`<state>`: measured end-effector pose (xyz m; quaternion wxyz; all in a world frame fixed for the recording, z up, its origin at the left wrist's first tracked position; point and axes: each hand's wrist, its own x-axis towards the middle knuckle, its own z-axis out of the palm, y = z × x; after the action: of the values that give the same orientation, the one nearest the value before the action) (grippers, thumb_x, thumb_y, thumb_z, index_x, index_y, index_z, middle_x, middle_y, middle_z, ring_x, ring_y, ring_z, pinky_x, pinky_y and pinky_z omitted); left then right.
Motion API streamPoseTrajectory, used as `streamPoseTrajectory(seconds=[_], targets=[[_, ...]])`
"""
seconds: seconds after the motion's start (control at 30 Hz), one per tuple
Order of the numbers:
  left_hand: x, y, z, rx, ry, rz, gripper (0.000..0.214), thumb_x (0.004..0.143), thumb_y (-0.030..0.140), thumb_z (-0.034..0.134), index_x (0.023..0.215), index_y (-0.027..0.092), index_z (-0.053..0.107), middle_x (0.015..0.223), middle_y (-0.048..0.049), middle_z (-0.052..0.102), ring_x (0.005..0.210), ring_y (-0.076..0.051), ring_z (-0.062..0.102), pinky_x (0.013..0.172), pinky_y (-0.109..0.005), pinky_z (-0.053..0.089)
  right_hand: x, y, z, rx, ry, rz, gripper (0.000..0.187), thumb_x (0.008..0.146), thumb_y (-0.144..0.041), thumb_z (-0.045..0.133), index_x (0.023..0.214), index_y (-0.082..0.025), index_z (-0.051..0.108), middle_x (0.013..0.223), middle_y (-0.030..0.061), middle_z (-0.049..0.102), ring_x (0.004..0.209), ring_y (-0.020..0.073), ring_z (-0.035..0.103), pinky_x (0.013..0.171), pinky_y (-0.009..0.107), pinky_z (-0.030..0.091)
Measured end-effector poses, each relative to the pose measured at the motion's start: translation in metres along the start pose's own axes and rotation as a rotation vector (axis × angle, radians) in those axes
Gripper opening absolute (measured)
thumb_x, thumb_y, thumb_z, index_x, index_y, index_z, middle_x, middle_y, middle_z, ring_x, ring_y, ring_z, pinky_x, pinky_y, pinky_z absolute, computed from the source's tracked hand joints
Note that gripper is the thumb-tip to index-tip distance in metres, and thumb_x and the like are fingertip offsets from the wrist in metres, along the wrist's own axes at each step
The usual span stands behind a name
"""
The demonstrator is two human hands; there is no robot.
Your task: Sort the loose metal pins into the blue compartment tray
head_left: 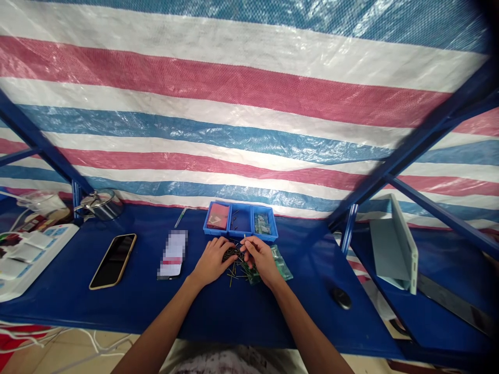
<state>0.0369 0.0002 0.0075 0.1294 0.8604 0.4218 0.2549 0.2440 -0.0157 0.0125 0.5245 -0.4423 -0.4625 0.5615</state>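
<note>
Head view, both hands at mid-table.

- Your left hand (212,259) lies palm down with the fingers curled. The fingertips rest on the dark clump of pins (233,253). You cannot tell from here whether they grip any or only press on them.
- Your right hand (262,258) is clenched to a pinch, thumb and fingers on a thin pin (244,238). The pin stands nearly upright, with its long axis running near-to-far and its tip toward the blue tray (240,235).
- The clump sits between the two hands and touches both sets of fingertips. It lies right of the left hand and left of the right hand, so neither hand is clearly nearer.
- Loose pins (234,274) fan out on the near side of the clump, most of them pointing near-to-far.
- Green boards (281,262) in clear bags lie just right of the right hand, partly under it.
- The tray is just beyond the fingertips. Its left compartment holds a red-brown piece, the middle one a few pins, the right one more boards.
- On the table (218,311), a phone (113,261) lies well to the left and a mouse (341,297) to the near right.
</note>
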Motion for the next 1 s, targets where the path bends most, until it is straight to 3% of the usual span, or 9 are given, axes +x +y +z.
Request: streamPoseTrajectory(seconds=[0.17,0.37,0.53,0.7,0.77,0.87,0.93,1.0], targets=[[0.000,0.001,-0.001,0.001,0.002,-0.012,0.028,0.106,0.048,0.055,0.125,0.028,0.064,0.118,-0.0053,0.062,0.105,-0.025,0.058,0.091,-0.042,0.045,0.002,-0.003,0.004,0.119,0.090,0.077,0.038,0.082,-0.055,0.080,0.092,-0.021,0.068,0.078,-0.0009,0.061,0.053,0.0091,0.050,0.038,0.018,0.037],[0.000,0.001,-0.001,-0.006,0.003,-0.009,0.030,0.106,0.049,0.054,0.125,0.028,0.064,0.118,-0.0055,0.062,0.104,-0.026,0.058,0.091,-0.042,0.046,0.006,-0.003,0.007,0.098,0.125,0.092,0.048,0.089,-0.062,0.071,0.072,-0.022,0.052,0.056,-0.0082,0.043,0.040,0.0067,0.035,0.033,0.018,0.026],[-0.001,-0.001,0.001,-0.012,0.008,-0.001,0.031,0.107,0.050,0.051,0.126,0.029,0.064,0.118,-0.0066,0.062,0.103,-0.026,0.058,0.091,-0.042,0.046,0.010,-0.004,0.009,0.009,0.138,0.006,0.040,0.090,-0.060,0.070,0.084,-0.021,0.061,0.056,-0.0078,0.048,0.040,0.0079,0.039,0.034,0.019,0.030],[0.000,0.001,-0.001,-0.015,-0.001,-0.010,0.029,0.106,0.049,0.053,0.124,0.029,0.064,0.118,-0.0060,0.062,0.105,-0.026,0.058,0.091,-0.042,0.046,0.012,-0.008,0.004,-0.057,0.110,-0.043,0.042,0.092,-0.061,0.065,0.110,-0.022,0.067,0.079,0.0001,0.062,0.052,0.0131,0.054,0.038,0.022,0.038],[0.000,0.001,-0.001,-0.009,-0.007,-0.018,0.028,0.106,0.048,0.054,0.124,0.029,0.064,0.118,-0.0056,0.062,0.105,-0.026,0.059,0.091,-0.042,0.046,0.011,-0.008,0.000,-0.185,0.107,-0.105,0.041,0.096,-0.058,0.061,0.118,-0.024,0.066,0.085,0.0022,0.065,0.057,0.0159,0.058,0.044,0.026,0.043],[0.000,0.000,-0.001,-0.002,-0.004,-0.016,0.028,0.106,0.048,0.056,0.124,0.029,0.064,0.118,-0.0055,0.062,0.104,-0.026,0.059,0.091,-0.042,0.046,0.009,-0.003,-0.006,-0.574,0.133,-0.279,0.029,0.101,-0.047,0.057,0.113,-0.024,0.069,0.090,0.0050,0.069,0.073,0.0217,0.063,0.067,0.034,0.051],[0.000,-0.001,0.000,0.001,-0.001,-0.008,0.029,0.106,0.048,0.055,0.125,0.028,0.064,0.119,-0.0060,0.062,0.104,-0.026,0.059,0.091,-0.042,0.046,0.008,0.003,-0.008,-0.882,0.133,-0.393,0.020,0.101,-0.039,0.058,0.105,-0.024,0.071,0.097,0.0078,0.069,0.087,0.0261,0.063,0.081,0.039,0.049],[0.000,-0.002,0.001,0.002,0.003,-0.001,0.030,0.107,0.049,0.053,0.126,0.028,0.063,0.120,-0.0065,0.062,0.106,-0.026,0.059,0.091,-0.042,0.046,0.006,0.009,-0.008,-1.108,0.138,-0.434,0.014,0.100,-0.034,0.060,0.103,-0.024,0.070,0.103,0.0099,0.069,0.096,0.0289,0.061,0.083,0.039,0.046]])
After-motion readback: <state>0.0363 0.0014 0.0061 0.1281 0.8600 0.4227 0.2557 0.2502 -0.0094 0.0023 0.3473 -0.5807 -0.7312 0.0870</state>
